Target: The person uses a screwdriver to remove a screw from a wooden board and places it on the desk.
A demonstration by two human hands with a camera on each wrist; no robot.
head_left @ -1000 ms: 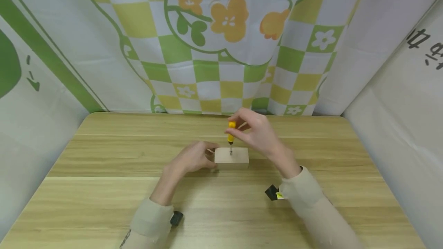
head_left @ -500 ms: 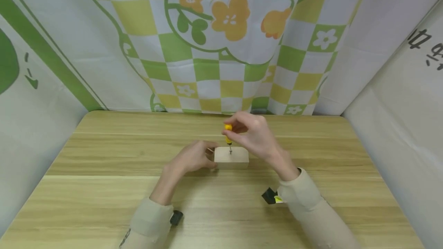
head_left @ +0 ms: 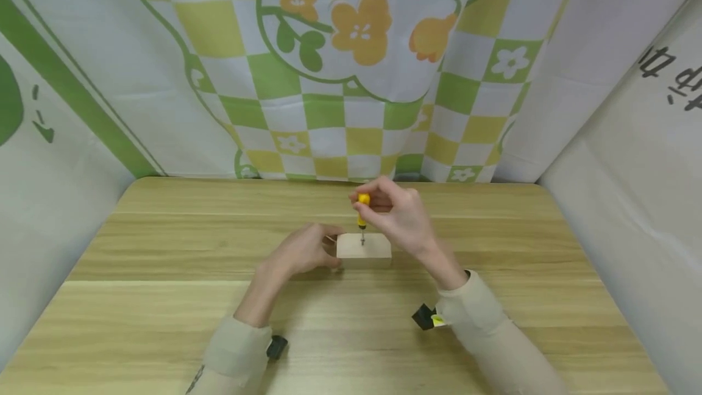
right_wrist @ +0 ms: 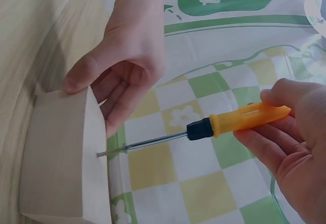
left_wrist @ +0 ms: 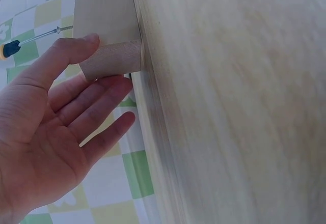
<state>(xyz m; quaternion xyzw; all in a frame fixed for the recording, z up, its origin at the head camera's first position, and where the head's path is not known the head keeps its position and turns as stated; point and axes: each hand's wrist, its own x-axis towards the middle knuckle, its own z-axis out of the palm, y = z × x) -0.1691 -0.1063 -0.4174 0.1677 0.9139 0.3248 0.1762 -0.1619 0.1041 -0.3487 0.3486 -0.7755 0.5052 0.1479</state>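
Observation:
A pale wooden block (head_left: 364, 250) lies on the table in front of me. My left hand (head_left: 301, 250) grips its left end, thumb (left_wrist: 84, 48) on the near face and fingers around the back. A screw (right_wrist: 113, 151) stands in the block's top face, part of its shank still showing. My right hand (head_left: 403, 212) pinches the yellow handle of a screwdriver (right_wrist: 239, 120) between thumb and fingers. The screwdriver stands nearly upright, its metal shaft (right_wrist: 158, 141) meeting the screw head. In the left wrist view only part of the screwdriver (left_wrist: 10, 48) shows.
The wood-grain table (head_left: 164, 322) reaches back to a checkered curtain (head_left: 329, 114). White cloth walls stand on the left and right. A black wrist device (head_left: 424, 317) hangs by the right sleeve, another (head_left: 276, 347) by the left.
My right hand has shifted slightly left and its fingers have changed position on the screwdriver handle. The screwdriver tilted a little, then came more upright. My left hand keeps its grip on the block.

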